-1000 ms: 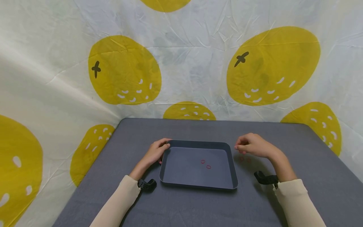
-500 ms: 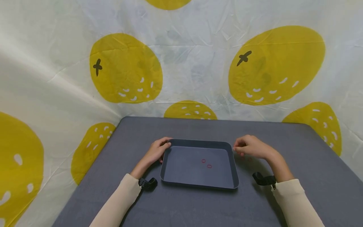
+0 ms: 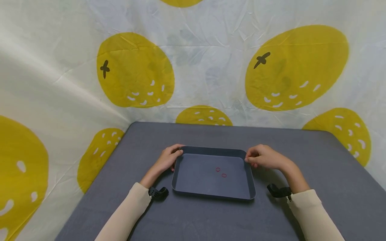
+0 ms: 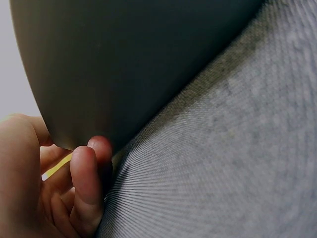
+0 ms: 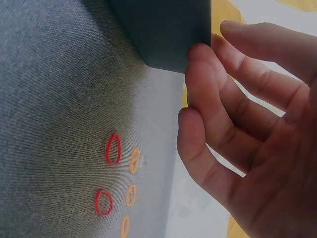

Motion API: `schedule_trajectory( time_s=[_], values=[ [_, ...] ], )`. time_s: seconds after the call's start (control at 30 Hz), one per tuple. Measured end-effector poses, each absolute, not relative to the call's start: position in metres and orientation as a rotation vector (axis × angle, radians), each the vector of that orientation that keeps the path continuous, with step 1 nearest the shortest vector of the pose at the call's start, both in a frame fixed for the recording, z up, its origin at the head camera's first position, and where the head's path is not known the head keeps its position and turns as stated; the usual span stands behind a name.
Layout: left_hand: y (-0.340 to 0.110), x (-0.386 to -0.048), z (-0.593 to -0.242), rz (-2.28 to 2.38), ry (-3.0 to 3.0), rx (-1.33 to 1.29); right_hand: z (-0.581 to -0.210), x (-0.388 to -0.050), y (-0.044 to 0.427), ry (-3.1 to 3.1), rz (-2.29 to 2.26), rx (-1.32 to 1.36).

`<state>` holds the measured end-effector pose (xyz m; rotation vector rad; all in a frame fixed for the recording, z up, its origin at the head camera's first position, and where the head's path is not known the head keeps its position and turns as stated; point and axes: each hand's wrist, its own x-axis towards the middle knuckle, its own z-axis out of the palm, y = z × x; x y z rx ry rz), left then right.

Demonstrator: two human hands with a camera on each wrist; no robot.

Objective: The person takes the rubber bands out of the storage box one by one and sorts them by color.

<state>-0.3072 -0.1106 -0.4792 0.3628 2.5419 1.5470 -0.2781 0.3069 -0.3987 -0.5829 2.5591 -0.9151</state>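
Observation:
A dark grey rectangular tray (image 3: 199,177) lies on the table with two small red rings (image 3: 224,175) inside it. My left hand (image 3: 166,159) grips the tray's far left corner, thumb on the rim; the left wrist view shows its fingers curled against the outer wall (image 4: 124,64). At the far right corner is my right hand (image 3: 265,156). In the right wrist view, that hand (image 5: 247,109) has its fingertips at the outside of the tray wall (image 5: 168,34), the thumb apart from the wall's edge.
Two red rings (image 5: 113,148) and several orange rings (image 5: 131,195) lie on the table to the right of the tray. A grey cloth (image 3: 205,217) covers the table. Behind it hangs a white curtain (image 3: 208,73) with yellow fruit shapes.
My right hand has moved left and slightly down, from beside the rings on the table to the tray's far right corner. The left hand keeps its grip on the tray.

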Motion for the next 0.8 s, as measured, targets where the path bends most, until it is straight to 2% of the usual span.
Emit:
schedule_trajectory(
  time_s=[0.43,0.8],
  values=[
    [-0.113,-0.308,-0.481,1.531,2.545,0.368,-0.390,-0.270,0.302,2.583,-0.910,-0.549],
    [-0.113,-0.306,-0.481,1.533,2.543,0.376,-0.384,-0.266,0.288,2.637,-0.903,-0.710]
  ],
)
